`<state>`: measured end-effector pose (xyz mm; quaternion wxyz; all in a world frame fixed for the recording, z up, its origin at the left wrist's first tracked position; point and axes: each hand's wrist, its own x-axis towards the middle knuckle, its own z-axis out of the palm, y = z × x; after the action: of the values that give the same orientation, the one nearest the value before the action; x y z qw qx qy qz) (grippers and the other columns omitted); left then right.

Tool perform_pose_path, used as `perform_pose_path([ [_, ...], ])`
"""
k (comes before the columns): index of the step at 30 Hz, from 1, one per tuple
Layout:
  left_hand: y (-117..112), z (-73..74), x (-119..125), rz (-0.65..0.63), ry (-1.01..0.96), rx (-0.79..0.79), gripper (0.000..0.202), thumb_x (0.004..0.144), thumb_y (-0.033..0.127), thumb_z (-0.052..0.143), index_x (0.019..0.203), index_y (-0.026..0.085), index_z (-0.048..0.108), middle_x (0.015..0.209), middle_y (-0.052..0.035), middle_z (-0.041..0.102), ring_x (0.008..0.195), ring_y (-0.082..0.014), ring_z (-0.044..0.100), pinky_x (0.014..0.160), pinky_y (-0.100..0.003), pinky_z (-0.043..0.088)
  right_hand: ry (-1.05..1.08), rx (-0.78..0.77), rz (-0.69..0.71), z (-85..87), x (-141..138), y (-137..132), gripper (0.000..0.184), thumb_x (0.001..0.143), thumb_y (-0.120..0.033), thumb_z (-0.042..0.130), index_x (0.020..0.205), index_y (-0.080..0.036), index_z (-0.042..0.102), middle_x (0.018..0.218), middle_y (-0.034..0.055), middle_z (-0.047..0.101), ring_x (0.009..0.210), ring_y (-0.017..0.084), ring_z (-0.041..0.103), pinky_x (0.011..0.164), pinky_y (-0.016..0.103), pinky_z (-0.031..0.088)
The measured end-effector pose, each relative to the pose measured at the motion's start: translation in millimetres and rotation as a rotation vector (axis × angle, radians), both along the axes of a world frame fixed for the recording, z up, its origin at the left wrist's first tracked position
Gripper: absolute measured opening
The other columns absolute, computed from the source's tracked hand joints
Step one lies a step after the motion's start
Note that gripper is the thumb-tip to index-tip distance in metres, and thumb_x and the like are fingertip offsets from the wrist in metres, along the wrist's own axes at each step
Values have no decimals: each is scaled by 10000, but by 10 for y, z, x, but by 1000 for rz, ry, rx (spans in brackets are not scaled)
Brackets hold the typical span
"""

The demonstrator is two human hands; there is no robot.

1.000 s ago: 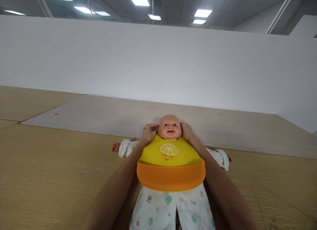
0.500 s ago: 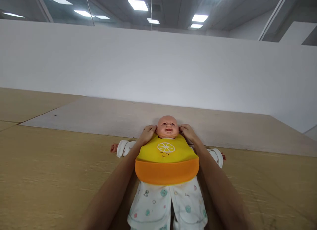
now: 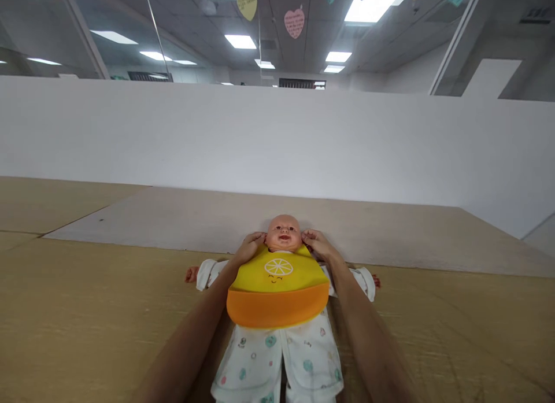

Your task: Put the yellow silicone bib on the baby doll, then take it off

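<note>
A baby doll [image 3: 284, 225] lies on its back with its arms stretched out to both sides. It wears white printed clothes [image 3: 255, 359]. Over its chest lies a yellow bib [image 3: 254, 278] with a white citrus slice, a smiling face and an orange pocket. My left hand [image 3: 250, 247] is closed at the left side of the doll's neck, on the bib's upper edge. On the other side of the neck, my right hand [image 3: 319, 244] pinches the bib's other upper end. The fingertips of both hands are partly hidden beside the doll's head.
The doll lies on a yellowish wooden surface [image 3: 108, 310], its head on a paler grey panel [image 3: 182, 218]. A white wall [image 3: 260, 137] rises behind. Above it are glass panes with heart-shaped notes [image 3: 294, 22] and ceiling lights [image 3: 240, 41].
The camera has tilted up, so the heart notes now show and the doll appears slightly lower and further left. Both hands stay beside the doll's neck.
</note>
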<state>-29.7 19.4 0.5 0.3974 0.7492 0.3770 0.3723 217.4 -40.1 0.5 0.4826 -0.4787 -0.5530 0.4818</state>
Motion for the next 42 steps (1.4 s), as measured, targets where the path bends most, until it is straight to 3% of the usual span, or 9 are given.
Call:
perform_pose_path([
  [9,-1,-12,-28,73,66,49,377,765,553,451,669,211,578,710,-31,645,799,-231,565,781,-323,453,-2,97,-94,-125,-5,109,507,570,-636,660,694,-168,510,618,-13,520,565,94,434,547,221,347],
  [14,-1,-53,1,166,126,106,391,796,540,398,596,218,496,619,-14,585,680,-205,546,696,-314,450,-143,175,-193,-200,-73,176,441,703,-615,526,654,-178,487,641,17,551,619,126,472,619,254,394],
  [18,4,0,-62,297,144,148,352,837,467,348,680,217,540,749,-55,663,782,-227,612,758,-338,460,-296,230,-302,-217,-89,115,369,805,-516,454,655,-182,503,669,33,563,676,156,483,669,267,380],
  [24,-239,55,-617,420,349,380,234,875,336,346,776,237,533,772,-43,662,753,-217,626,739,-340,466,-741,227,-325,-31,95,-335,357,923,-411,347,888,-152,590,925,108,664,840,197,584,741,277,376],
  [27,-530,-65,-958,378,534,574,244,901,304,366,840,231,591,865,-89,693,849,-247,633,832,-397,453,-974,181,-178,88,206,-753,425,954,-470,315,967,-166,611,937,102,680,836,207,615,719,278,385],
  [30,-770,-207,-1195,337,658,727,295,935,359,371,1009,209,613,998,-114,700,953,-273,625,887,-446,446,-1181,244,-93,157,316,-1187,506,949,-545,313,1129,-177,612,1092,131,656,1013,253,606,861,328,411],
  [33,-832,-277,-1309,281,700,830,408,910,480,436,1159,190,579,1095,-128,680,1019,-281,614,918,-450,449,-1278,294,-13,162,414,-1477,593,915,-596,384,1301,-170,530,1264,156,576,1163,294,543,969,394,402],
  [36,-750,-270,-1338,245,741,880,499,861,578,484,1134,178,600,1049,-136,689,979,-288,635,904,-447,457,-1323,268,-66,110,477,-1562,561,927,-561,393,1350,-203,482,1281,139,569,1134,285,571,929,392,444],
  [42,-587,-232,-1297,334,804,900,468,901,578,402,889,176,641,858,-150,705,838,-304,659,823,-456,460,-1445,239,-286,-30,498,-1484,478,964,-531,330,1183,-185,576,1109,114,654,1006,268,634,798,344,481],
])
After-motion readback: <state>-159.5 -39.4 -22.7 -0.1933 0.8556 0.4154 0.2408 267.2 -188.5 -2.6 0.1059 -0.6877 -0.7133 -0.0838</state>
